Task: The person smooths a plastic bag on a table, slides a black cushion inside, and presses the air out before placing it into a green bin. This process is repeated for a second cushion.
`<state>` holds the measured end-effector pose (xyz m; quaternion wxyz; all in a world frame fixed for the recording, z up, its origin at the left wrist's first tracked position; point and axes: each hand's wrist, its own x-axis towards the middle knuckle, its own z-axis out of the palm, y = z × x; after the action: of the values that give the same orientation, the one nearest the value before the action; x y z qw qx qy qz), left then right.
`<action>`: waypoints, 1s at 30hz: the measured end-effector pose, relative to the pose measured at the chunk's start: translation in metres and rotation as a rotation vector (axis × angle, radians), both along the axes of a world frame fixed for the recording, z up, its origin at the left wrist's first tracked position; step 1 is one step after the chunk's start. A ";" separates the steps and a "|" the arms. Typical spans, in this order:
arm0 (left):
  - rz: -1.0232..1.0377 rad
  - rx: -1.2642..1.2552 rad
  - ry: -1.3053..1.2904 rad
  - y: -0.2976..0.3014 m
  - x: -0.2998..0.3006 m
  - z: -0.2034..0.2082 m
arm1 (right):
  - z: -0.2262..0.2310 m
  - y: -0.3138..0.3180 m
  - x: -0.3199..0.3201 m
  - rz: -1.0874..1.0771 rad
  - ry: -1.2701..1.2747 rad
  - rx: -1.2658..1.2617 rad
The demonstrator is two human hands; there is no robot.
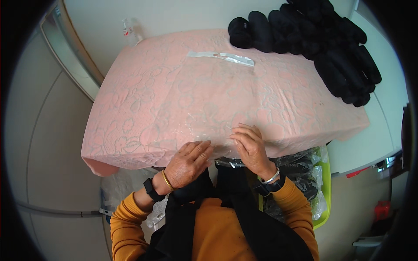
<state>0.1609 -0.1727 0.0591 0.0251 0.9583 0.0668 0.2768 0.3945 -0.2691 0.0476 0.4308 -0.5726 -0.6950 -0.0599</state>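
A clear plastic bag lies flat on a pink patterned cloth, with a white hanging strip at its far end. Both hands are at the bag's near end, by the table's front edge. My left hand rests palm down on the film, its fingers stretched toward the right and its thumb hidden. Bent fingers of my right hand close on the film just across from it; what lies under them is partly hidden. Loose, shiny film hangs over the edge between the wrists.
Black rolled, padded items are heaped at the far right on the pink cloth and a white table. A small clear bottle stands at the back left. Below right, a lime-green basket holds plastic-wrapped dark packages.
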 end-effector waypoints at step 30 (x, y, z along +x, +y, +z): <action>0.380 0.087 0.191 0.149 0.020 -0.112 | -0.057 0.041 0.012 -0.337 -0.048 -0.252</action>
<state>0.1806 -0.0232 -0.0530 -0.0757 0.9504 0.2364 0.1873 0.4067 -0.2279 -0.0099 0.3231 -0.7284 -0.6014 -0.0574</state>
